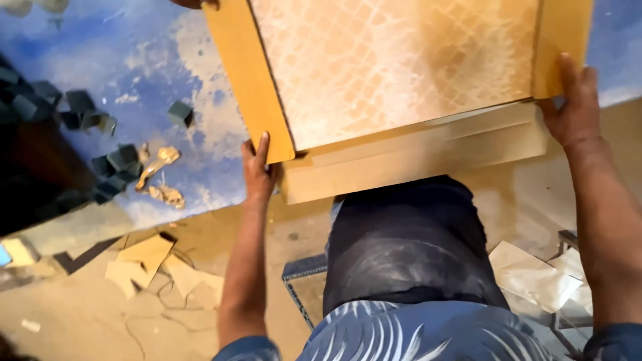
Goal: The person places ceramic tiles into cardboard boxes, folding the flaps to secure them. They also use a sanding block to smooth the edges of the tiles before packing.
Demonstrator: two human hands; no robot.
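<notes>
Hands on both corners: left hand (257,170) and right hand (574,107) grip the cardboard-framed mesh panel (394,67) on the blue worktable (167,100); near edge flap probably unglued, gluing left.

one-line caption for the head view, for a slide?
Head view: left hand and right hand grip the near corners of a cardboard-framed mesh panel on a blue worktable.
</notes>
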